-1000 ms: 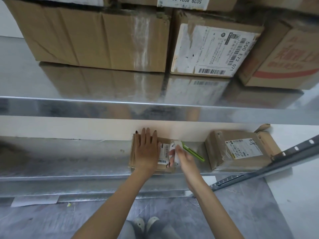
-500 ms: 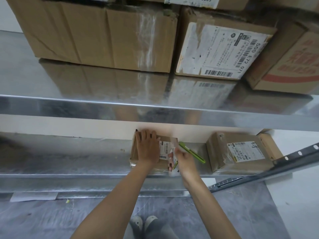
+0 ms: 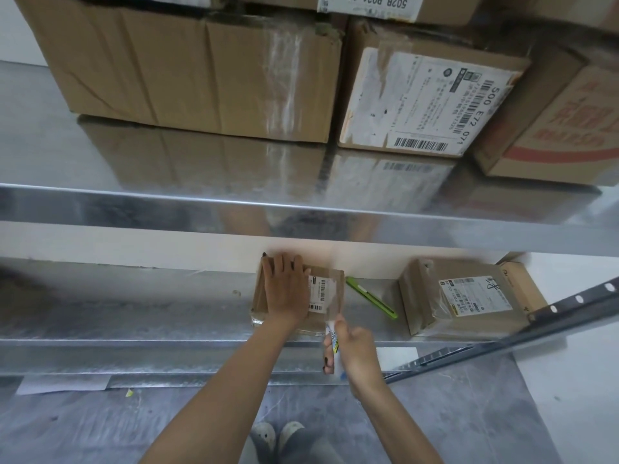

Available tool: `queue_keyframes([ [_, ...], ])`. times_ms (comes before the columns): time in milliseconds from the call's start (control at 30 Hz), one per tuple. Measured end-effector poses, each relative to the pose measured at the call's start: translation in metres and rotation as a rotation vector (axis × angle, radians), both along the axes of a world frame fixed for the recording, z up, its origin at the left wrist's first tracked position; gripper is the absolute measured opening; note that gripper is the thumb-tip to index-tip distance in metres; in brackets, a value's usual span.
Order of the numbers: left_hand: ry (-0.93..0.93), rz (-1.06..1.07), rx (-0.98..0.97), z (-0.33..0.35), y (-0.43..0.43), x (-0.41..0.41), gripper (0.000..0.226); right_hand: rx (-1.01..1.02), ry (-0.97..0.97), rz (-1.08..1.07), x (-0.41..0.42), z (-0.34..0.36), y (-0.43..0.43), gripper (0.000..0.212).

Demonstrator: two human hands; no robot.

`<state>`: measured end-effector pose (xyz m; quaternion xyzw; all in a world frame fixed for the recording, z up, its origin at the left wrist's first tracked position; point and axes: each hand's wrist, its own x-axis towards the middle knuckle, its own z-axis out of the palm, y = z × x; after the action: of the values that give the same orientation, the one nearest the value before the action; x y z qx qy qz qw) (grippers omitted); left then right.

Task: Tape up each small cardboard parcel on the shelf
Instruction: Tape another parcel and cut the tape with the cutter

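Small brown cardboard parcel [image 3: 259,296] on lower metal shelf [image 3: 134,306] | left hand [image 3: 286,289] flat, fingers straight, pinning it | right hand [image 3: 356,349] clenched on white tape roll [image 3: 331,343] | risk: hard pull on clear strip [image 3: 336,293] drags parcel askew.

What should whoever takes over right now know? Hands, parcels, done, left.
Left hand: flat, pressing down the centre parcel on the lower shelf.
Right hand: grips the tape roll at the shelf's front edge.
Done: a clear tape strip runs over the centre parcel's top to the roll, uncut.
Green cutter lies on the shelf between that parcel and the right parcel, which looks glossy, maybe already taped.
Left: cut the strip, press it down, then check the right parcel.
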<state>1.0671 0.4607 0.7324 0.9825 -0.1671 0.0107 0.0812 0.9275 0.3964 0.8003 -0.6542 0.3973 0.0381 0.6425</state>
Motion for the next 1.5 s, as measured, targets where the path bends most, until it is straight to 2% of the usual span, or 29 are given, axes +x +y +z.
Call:
queue_keyframes([
  [667,0.046,-0.009,-0.016,0.002,0.002,0.003,0.037,-0.04,0.098,-0.039,0.001,-0.043,0.008,0.058],
  [967,0.065,0.018,0.062,0.017,0.017,-0.011,0.041,0.051,0.175,0.02,0.001,-0.039,-0.008,0.054],
  [1033,0.044,-0.041,0.025,0.019,0.025,-0.016,0.048,0.056,0.179,0.028,0.002,-0.037,-0.01,0.053],
  [1133,0.138,-0.303,-0.116,0.02,0.021,-0.016,0.071,0.045,0.171,0.034,0.004,-0.033,-0.012,0.052],
  [1233,0.227,-0.313,-0.122,0.019,0.009,-0.01,0.092,0.032,0.165,0.045,0.004,-0.029,-0.012,0.051],
  [1333,0.274,-0.239,-0.203,0.021,0.001,-0.001,0.077,0.028,0.162,0.047,0.004,-0.033,-0.013,0.051],
  [1500,0.233,-0.103,-0.306,0.021,-0.01,0.0,0.046,0.051,0.168,0.042,0.003,-0.035,-0.013,0.048],
])
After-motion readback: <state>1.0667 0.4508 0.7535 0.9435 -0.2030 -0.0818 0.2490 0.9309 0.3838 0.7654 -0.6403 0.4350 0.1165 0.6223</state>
